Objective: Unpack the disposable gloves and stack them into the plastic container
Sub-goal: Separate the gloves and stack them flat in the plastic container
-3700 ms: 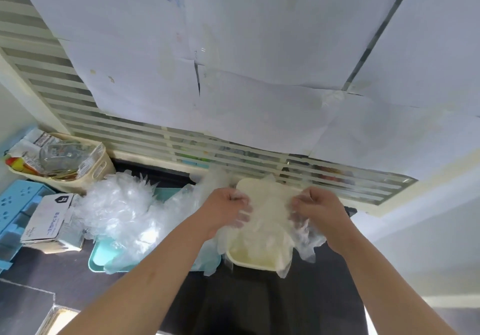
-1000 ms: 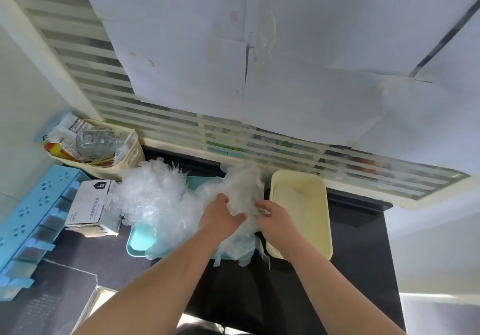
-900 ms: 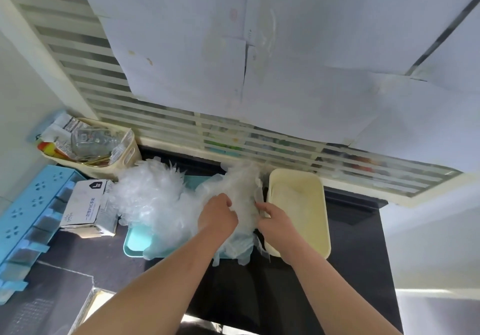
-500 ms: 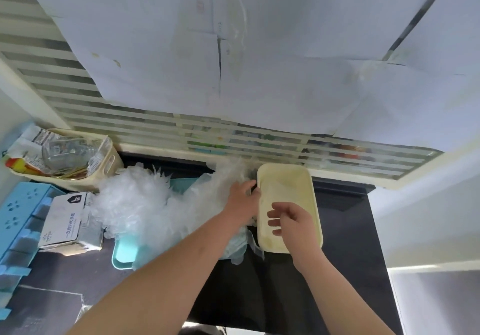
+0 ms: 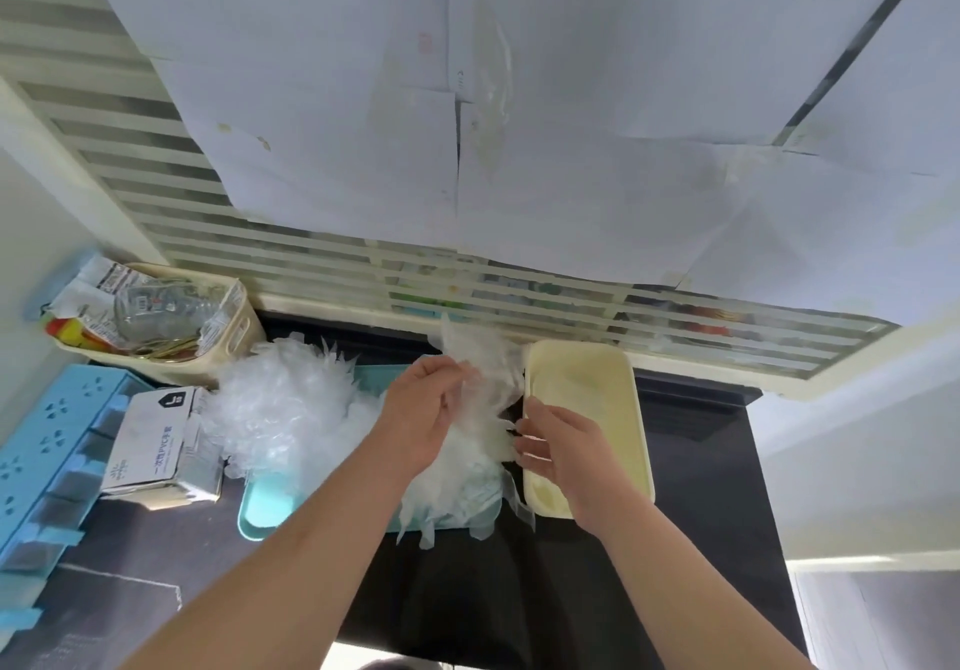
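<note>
A big heap of clear disposable gloves (image 5: 280, 409) lies on a teal tray (image 5: 265, 505) on the dark counter. To its right stands a cream plastic container (image 5: 631, 409) with thin clear gloves in its bottom. My left hand (image 5: 423, 412) holds a clear glove (image 5: 483, 373) lifted from the heap, between tray and container. My right hand (image 5: 558, 448) pinches the lower fingers of that same glove at the container's left rim.
A white glove box (image 5: 153, 443) lies left of the tray. A cream basket of packets (image 5: 156, 316) stands at the back left, a blue perforated rack (image 5: 47, 456) at the far left. Papered slatted wall runs behind the counter.
My hands left the container, went to the heap and drew one glove out. In the last half second my right hand came back from over the container to take the glove's lower end.
</note>
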`<state>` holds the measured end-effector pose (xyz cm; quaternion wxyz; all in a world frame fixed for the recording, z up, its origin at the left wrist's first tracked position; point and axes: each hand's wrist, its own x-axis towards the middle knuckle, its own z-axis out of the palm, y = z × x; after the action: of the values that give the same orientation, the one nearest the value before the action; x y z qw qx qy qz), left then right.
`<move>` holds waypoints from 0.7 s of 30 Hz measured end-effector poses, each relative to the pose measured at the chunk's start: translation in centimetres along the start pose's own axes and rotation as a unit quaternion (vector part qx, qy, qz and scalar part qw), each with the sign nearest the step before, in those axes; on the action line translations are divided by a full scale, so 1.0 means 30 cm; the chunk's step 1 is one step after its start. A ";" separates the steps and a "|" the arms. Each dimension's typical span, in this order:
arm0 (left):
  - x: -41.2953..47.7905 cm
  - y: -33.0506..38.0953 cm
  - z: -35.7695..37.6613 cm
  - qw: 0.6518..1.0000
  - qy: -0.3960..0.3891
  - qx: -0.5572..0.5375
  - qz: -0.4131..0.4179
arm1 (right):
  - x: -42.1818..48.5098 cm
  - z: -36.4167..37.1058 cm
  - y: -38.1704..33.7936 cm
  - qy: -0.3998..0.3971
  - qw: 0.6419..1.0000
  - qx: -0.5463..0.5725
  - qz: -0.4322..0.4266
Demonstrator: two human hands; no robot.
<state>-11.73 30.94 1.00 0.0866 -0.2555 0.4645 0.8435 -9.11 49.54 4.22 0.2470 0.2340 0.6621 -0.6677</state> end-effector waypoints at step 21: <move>-0.099 0.089 -0.185 0.990 0.014 0.141 0.013 | 0.030 0.117 -0.073 -0.008 0.986 -0.087 -0.142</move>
<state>-8.27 25.15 2.08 0.1043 -0.2461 0.5834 0.7670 -11.16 46.02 5.38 0.1744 0.1104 0.7424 -0.6374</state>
